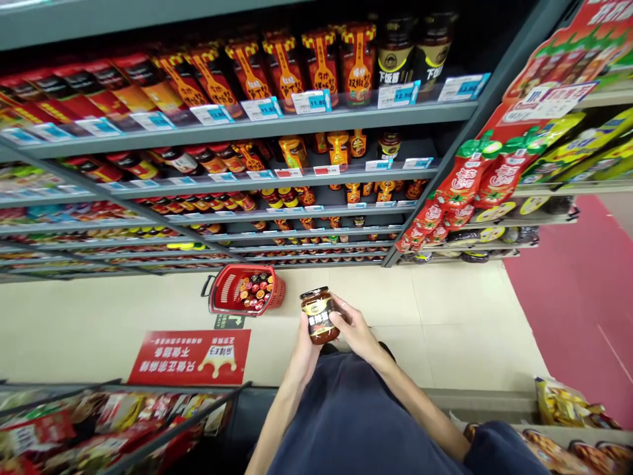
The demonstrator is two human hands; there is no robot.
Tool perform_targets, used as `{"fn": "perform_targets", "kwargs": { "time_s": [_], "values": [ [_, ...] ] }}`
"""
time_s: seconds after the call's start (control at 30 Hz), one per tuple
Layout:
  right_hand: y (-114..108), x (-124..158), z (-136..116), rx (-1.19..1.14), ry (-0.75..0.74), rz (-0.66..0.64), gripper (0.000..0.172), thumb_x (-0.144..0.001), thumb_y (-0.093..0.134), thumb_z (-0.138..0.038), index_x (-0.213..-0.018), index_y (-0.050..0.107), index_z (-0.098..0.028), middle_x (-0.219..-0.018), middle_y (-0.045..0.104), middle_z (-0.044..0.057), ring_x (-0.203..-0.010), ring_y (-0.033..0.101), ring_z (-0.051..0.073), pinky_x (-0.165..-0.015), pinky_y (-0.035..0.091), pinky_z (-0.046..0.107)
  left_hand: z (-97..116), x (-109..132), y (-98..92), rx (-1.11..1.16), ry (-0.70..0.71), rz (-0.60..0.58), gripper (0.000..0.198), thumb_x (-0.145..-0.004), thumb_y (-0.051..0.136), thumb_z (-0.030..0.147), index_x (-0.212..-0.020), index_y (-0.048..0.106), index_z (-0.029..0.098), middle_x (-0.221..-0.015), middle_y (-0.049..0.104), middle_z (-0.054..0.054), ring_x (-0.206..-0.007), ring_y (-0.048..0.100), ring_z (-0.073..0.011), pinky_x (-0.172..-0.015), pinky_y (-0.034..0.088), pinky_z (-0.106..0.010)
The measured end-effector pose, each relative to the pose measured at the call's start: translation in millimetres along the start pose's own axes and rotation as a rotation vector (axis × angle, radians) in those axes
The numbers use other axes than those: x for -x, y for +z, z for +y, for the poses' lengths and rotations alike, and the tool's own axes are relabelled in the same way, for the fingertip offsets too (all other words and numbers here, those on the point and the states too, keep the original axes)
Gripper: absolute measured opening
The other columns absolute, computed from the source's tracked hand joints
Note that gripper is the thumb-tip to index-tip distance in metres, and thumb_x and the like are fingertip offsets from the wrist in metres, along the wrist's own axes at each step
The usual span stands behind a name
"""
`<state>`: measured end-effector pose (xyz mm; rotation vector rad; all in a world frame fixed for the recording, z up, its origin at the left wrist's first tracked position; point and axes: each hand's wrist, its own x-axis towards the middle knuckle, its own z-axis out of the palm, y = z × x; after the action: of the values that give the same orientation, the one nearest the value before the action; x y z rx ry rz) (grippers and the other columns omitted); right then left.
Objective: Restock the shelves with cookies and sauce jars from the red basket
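A jar of red chili sauce (320, 318) with a dark lid and a black-and-yellow label is upright between my two hands in front of my body. Its label faces me. My left hand (305, 343) is closed around the jar's left side and lower part. On the other side, my right hand (350, 324) grips the jar, its thumb on the label's edge and its fingers behind the glass. To the left on the floor stands a red shopping basket (228, 290) holding several jars with colourful lids.
Ahead are grey shelves (346, 119) lined with sauce jars and price tags. Red ketchup pouches (465, 175) hang at the shelf's right end. A red floor sticker (190, 356) lies left of me. Behind, a low rack of packaged food (119, 422) borders the aisle.
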<state>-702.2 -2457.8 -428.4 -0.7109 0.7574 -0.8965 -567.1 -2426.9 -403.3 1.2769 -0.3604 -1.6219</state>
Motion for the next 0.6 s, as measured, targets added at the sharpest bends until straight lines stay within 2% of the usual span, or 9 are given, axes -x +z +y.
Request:
{"fn": "perform_targets", "kwargs": {
  "time_s": [0.13, 0.3, 0.5, 0.6],
  "values": [
    [42, -18, 11, 0.018, -0.051, 0.006, 0.08, -0.091, 0.074, -0.058, -0.161, 0.049, -0.026, -0.13, 0.069, 0.009, -0.073, 0.058, 0.01, -0.053, 0.05, 0.019, 28, -4, -37.9, 0.019, 0.035, -0.002, 0.072, -0.092, 0.064, 0.072, -0.135, 0.065, 0.015, -0.12, 0.076, -0.018, -0.098, 0.074, -0.0278, -0.071, 0.059, -0.033],
    [106, -39, 33, 0.061, -0.147, 0.053, 0.079, -0.09, 0.075, -0.06, -0.159, 0.051, -0.028, -0.132, 0.068, 0.009, -0.074, 0.056, 0.01, -0.052, 0.049, 0.019, 66, -9, -94.9, 0.022, 0.029, -0.039, 0.072, -0.088, 0.068, 0.073, -0.129, 0.069, 0.014, -0.112, 0.078, -0.017, -0.089, 0.074, -0.0256, -0.069, 0.06, -0.033],
    [166, -56, 64, 0.102, -0.219, 0.121, 0.076, -0.091, 0.073, -0.062, -0.157, 0.053, -0.029, -0.131, 0.068, 0.009, -0.066, 0.052, 0.008, -0.051, 0.046, 0.019, 100, -10, -148.5, 0.038, 0.005, -0.068, 0.075, -0.085, 0.073, 0.071, -0.135, 0.066, 0.016, -0.11, 0.079, -0.015, -0.102, 0.075, -0.0301, -0.074, 0.062, -0.035],
    [186, -66, 66, 0.145, -0.271, 0.147, 0.077, -0.092, 0.072, -0.062, -0.158, 0.052, -0.029, -0.134, 0.069, 0.009, -0.073, 0.059, 0.011, -0.057, 0.052, 0.022, 124, -16, -166.4, 0.007, 0.014, -0.137, 0.076, -0.085, 0.074, 0.069, -0.137, 0.065, 0.015, -0.117, 0.078, -0.016, -0.107, 0.074, -0.0311, -0.079, 0.063, -0.037]
  ]
}}
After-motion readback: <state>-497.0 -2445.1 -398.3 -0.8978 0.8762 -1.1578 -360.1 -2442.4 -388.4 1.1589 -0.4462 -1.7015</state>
